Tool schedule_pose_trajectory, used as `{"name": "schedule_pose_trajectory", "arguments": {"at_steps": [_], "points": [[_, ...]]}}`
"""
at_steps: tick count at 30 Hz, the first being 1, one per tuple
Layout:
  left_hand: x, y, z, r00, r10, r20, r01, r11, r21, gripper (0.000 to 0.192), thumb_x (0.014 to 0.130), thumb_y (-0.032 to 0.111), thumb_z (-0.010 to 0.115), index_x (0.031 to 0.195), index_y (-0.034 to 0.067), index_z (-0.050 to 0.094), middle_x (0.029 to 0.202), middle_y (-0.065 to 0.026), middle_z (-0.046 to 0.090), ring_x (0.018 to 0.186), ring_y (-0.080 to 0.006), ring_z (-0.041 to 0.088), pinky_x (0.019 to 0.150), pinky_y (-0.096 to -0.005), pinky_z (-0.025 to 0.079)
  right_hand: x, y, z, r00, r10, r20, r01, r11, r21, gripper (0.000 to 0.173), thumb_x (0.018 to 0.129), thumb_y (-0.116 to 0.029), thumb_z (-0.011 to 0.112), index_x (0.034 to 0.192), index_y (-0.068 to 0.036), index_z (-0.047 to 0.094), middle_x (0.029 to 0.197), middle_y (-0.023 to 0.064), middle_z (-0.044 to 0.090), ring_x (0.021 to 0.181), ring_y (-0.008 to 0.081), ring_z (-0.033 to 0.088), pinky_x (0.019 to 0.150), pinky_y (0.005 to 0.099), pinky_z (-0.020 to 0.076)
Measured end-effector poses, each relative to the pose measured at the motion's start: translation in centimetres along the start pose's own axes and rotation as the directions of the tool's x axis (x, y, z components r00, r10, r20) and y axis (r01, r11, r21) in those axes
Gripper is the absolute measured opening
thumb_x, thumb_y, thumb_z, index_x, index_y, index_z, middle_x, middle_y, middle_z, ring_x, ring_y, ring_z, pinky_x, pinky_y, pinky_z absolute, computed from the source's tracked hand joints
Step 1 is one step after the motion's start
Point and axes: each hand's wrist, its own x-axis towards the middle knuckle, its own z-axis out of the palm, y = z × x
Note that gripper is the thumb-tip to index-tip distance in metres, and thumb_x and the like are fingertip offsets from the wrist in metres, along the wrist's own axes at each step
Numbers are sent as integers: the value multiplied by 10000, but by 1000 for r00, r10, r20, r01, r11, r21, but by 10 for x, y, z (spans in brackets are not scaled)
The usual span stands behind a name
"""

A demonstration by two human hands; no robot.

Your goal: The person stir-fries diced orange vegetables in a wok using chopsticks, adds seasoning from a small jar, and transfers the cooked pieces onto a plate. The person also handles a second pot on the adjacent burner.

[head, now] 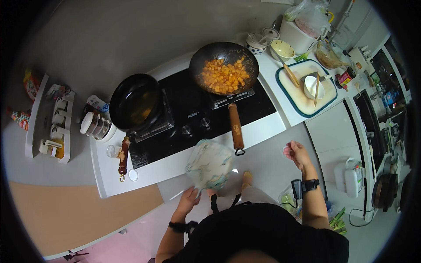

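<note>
My left hand [188,199] grips the short handle of a marbled green-and-white dish [209,166], held over the front edge of the counter. My right hand [297,155] is raised over the floor, right of the wok handle, its fingers curled; whether something small is between them, I cannot tell. A dark wok [210,52] with diced orange food [225,76] sits on the right burner, its wooden handle [236,128] pointing towards me. On the left burner stands a black frying pan [126,95] with a little yellowish liquid.
Right of the black hob [184,111], a cutting board [286,95] carries a white bowl [310,86], chopsticks and a wooden-handled utensil [290,75]. A patterned bowl [283,49] stands behind. Spice jars [95,126] and a round white lid [133,175] are at the left.
</note>
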Motion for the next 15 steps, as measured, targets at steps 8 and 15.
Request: {"name": "schedule_pose_trajectory", "arguments": {"at_steps": [8, 15], "points": [[145, 27, 130, 994, 35, 108, -42, 997, 69, 235, 957, 264, 451, 862, 51, 479, 664, 3, 432, 489, -80, 348, 454, -232, 277, -24, 1, -92, 990, 25, -140, -26, 1000, -7, 302, 937, -366, 519, 961, -68, 563, 800, 27, 619, 716, 123, 603, 643, 238, 465], [198, 28, 189, 995, 65, 70, -68, 997, 38, 275, 965, 303, 432, 855, 59, 498, 562, 16, 366, 469, -72, 339, 445, -233, 285, -27, -16, -150, 975, -36, -220, 31, 999, -24, 305, 933, -384, 523, 955, -83, 567, 791, 10, 619, 711, 109, 597, 623, 218, 434]]}}
